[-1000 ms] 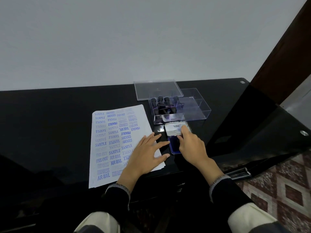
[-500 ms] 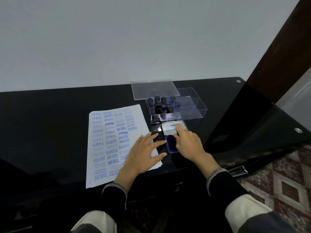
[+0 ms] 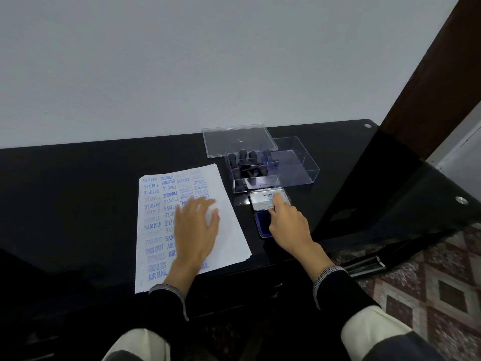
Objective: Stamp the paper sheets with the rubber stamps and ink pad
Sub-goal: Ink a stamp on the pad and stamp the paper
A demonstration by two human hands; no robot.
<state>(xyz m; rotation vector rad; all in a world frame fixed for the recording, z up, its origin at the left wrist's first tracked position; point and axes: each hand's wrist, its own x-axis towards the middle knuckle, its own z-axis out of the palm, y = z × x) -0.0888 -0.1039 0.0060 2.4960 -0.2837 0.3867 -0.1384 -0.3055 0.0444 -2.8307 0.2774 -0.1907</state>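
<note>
A stack of white paper sheets (image 3: 229,225) lies on the black table, its top sheet covered with blue stamped words. My left hand (image 3: 195,227) lies spread over the sheet's middle, fingers straight and blurred. Right of the paper sits the open ink pad (image 3: 261,222), its blue pad near me and its white lid (image 3: 260,199) standing behind. My right hand (image 3: 287,225) reaches onto the ink pad, a finger on the lid and the thumb at the hinge line. Several black-handled rubber stamps (image 3: 246,165) stand in a clear plastic box (image 3: 299,168) behind the pad.
The box's clear lid (image 3: 238,140) lies flat behind it, near the wall. The black table (image 3: 78,191) ends at a front edge close to my body. On the right a glossy black panel (image 3: 390,183) slopes down toward a patterned floor (image 3: 429,282).
My left hand has slid left from the paper's right edge onto the middle of the sheet. My right hand stays on the ink pad with a finger on its lid.
</note>
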